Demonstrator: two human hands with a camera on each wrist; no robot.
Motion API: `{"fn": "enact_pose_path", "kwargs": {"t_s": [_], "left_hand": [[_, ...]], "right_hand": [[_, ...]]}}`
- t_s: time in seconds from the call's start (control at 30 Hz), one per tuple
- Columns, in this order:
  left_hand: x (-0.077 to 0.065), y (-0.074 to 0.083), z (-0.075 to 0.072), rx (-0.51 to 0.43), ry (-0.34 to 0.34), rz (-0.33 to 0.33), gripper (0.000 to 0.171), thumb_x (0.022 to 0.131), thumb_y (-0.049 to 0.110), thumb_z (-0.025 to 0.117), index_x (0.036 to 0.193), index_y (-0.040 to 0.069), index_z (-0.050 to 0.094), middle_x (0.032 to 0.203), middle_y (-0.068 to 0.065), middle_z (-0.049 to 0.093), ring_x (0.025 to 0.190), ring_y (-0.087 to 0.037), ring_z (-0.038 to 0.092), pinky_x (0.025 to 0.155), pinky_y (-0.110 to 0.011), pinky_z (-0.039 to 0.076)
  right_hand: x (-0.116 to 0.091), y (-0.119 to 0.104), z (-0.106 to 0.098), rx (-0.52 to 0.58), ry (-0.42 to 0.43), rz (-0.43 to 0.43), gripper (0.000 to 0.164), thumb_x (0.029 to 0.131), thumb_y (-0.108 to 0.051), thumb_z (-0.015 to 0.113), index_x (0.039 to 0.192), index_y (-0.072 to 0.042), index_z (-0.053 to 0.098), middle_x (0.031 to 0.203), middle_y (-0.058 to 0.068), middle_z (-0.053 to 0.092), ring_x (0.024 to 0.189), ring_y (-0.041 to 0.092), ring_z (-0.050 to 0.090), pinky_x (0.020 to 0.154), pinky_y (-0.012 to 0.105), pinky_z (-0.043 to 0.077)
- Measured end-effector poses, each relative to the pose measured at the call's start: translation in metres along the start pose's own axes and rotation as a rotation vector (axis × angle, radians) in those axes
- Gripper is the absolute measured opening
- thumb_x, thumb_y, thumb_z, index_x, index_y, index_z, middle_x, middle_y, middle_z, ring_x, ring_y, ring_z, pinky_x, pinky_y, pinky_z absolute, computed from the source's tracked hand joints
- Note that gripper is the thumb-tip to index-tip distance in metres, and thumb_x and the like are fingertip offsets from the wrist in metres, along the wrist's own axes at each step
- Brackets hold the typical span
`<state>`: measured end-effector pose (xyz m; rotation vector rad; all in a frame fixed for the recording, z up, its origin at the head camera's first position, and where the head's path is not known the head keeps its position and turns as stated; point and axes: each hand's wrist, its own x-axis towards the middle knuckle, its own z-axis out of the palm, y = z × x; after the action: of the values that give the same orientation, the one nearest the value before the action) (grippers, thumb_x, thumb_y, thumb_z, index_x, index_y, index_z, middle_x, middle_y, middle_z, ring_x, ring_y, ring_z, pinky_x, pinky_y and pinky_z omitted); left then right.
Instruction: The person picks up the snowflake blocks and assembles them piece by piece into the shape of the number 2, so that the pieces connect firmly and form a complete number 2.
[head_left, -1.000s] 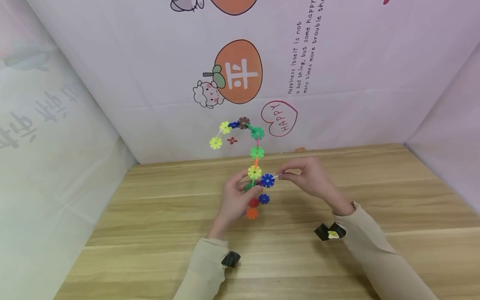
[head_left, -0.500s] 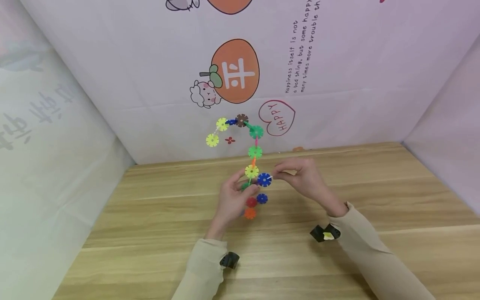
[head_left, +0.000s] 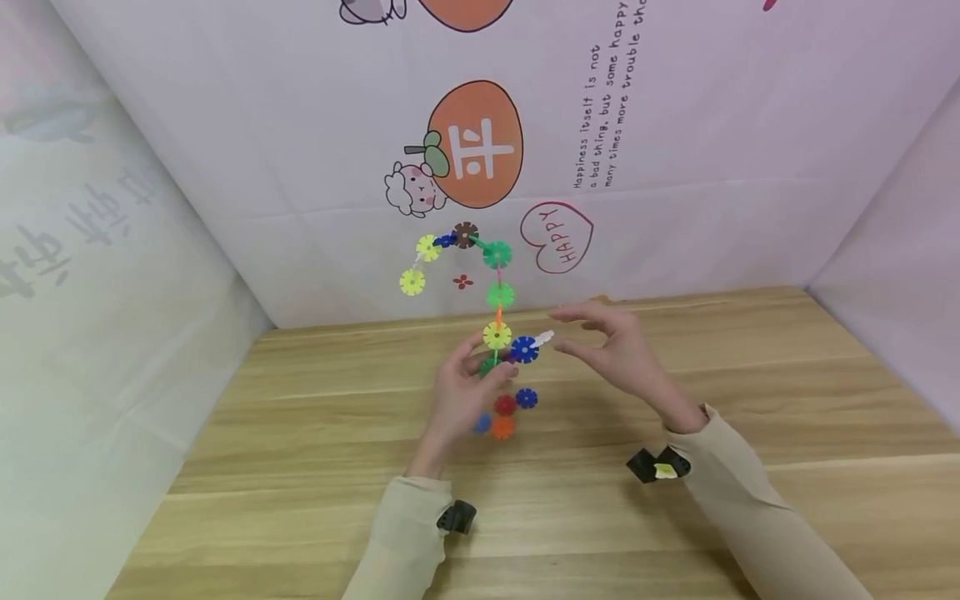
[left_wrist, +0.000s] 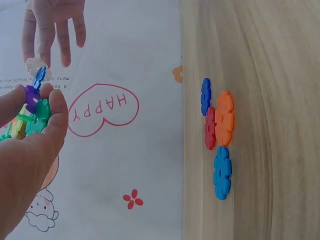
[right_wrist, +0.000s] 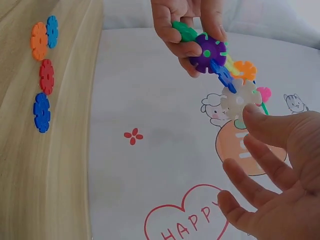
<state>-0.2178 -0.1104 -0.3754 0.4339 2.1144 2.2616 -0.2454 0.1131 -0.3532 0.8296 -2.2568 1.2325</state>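
My left hand (head_left: 465,392) pinches a curved chain of notched snowflake discs raised above the table. In the right wrist view its fingers are at a purple disc (right_wrist: 209,54) and a green disc (right_wrist: 184,31). From there the chain climbs through a yellow disc (head_left: 497,336) and bends left past a brown disc (head_left: 465,235) to a yellow end disc (head_left: 412,282). A blue disc (head_left: 524,349) juts out to the right, with a whitish disc (head_left: 544,338) slotted into it. Beside that disc, my right hand (head_left: 618,350) has thumb and fingers spread apart, pinching nothing.
On the wooden table (head_left: 315,467) below the hands lie four-colour loose discs: red (head_left: 506,405), dark blue (head_left: 527,398), orange (head_left: 503,427) and light blue (head_left: 482,423). A printed cloth (head_left: 337,250) hangs behind the table's back edge, with more cloth at both sides.
My right hand pinched the whitish disc before and has now let go, fingers parting. My left hand and the chain have shifted slightly left, and the light blue disc shows more.
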Motion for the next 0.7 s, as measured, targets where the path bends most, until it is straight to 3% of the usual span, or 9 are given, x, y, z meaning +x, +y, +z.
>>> {"fn": "enact_pose_path", "kwargs": {"t_s": [0.2, 0.37, 0.53, 0.7], "left_hand": [[0.001, 0.003, -0.003, -0.015, 0.040, -0.006, 0.044, 0.089, 0.002, 0.066, 0.131, 0.009, 0.054, 0.117, -0.017, 0.065, 0.097, -0.027, 0.068, 0.083, -0.038, 0.055], [0.001, 0.005, -0.006, -0.019, 0.057, 0.010, 0.044, 0.088, 0.002, 0.066, 0.131, 0.007, 0.054, 0.116, -0.017, 0.065, 0.095, -0.026, 0.068, 0.082, -0.035, 0.056], [-0.002, 0.005, -0.007, -0.016, 0.061, 0.019, 0.041, 0.089, 0.002, 0.066, 0.128, 0.007, 0.055, 0.114, -0.016, 0.066, 0.096, -0.026, 0.068, 0.082, -0.035, 0.056], [-0.002, 0.006, -0.006, -0.024, 0.054, 0.042, 0.042, 0.089, 0.003, 0.066, 0.129, 0.006, 0.055, 0.115, -0.017, 0.066, 0.102, -0.027, 0.066, 0.082, -0.036, 0.055]], "right_hand": [[0.000, 0.002, 0.000, -0.006, -0.054, 0.172, 0.026, 0.083, -0.003, 0.073, 0.109, -0.001, 0.068, 0.106, 0.013, 0.070, 0.091, 0.025, 0.066, 0.076, 0.045, 0.056], [-0.005, 0.008, 0.014, 0.073, -0.196, 0.311, 0.026, 0.087, -0.009, 0.071, 0.111, -0.001, 0.067, 0.108, 0.016, 0.068, 0.092, 0.026, 0.066, 0.077, 0.038, 0.056], [-0.009, 0.013, 0.039, 0.198, -0.332, 0.345, 0.023, 0.086, -0.007, 0.071, 0.106, 0.002, 0.066, 0.104, 0.019, 0.067, 0.091, 0.030, 0.067, 0.077, 0.035, 0.057], [-0.011, 0.015, 0.059, 0.178, -0.421, 0.335, 0.023, 0.083, -0.006, 0.073, 0.103, 0.004, 0.066, 0.098, 0.017, 0.068, 0.086, 0.027, 0.068, 0.074, 0.030, 0.057]]}}
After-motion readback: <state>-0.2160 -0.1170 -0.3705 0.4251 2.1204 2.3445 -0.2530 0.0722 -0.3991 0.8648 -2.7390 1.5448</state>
